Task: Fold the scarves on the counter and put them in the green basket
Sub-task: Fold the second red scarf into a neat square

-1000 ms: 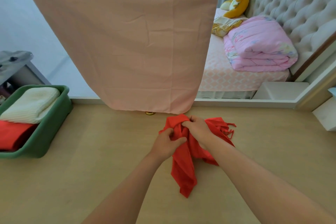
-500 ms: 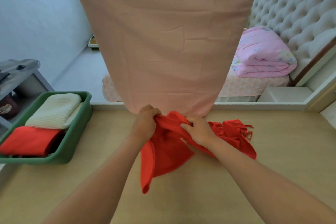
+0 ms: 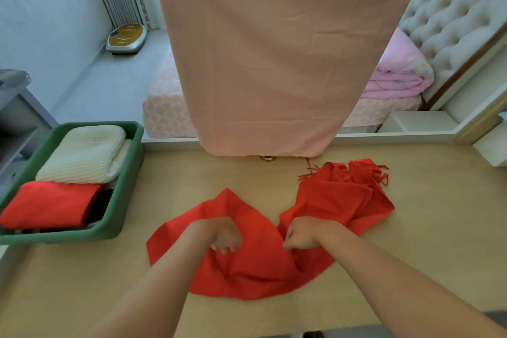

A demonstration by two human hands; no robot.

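Note:
A red scarf point(image 3: 337, 200) with fringed ends lies spread across the wooden counter point(image 3: 82, 282), its right part bunched near the back. My left hand point(image 3: 222, 236) grips the cloth near the scarf's middle with curled fingers. A little to its right, my right hand point(image 3: 300, 236) pinches another fold of the same scarf. The green basket point(image 3: 120, 200) stands on the counter at the left. It holds a folded cream knitted scarf point(image 3: 85, 153) and a folded red scarf point(image 3: 49, 204).
A pink curtain point(image 3: 274, 49) hangs down to the counter's back edge. Behind it is a bed with a folded pink quilt point(image 3: 397, 74) and a tufted headboard point(image 3: 461, 8). A grey shelf point(image 3: 13, 107) stands left of the basket.
Both hands have drawn back toward me and moved apart, pulling the scarf open and flatter on the counter. The bunched fringed end now lies farther right.

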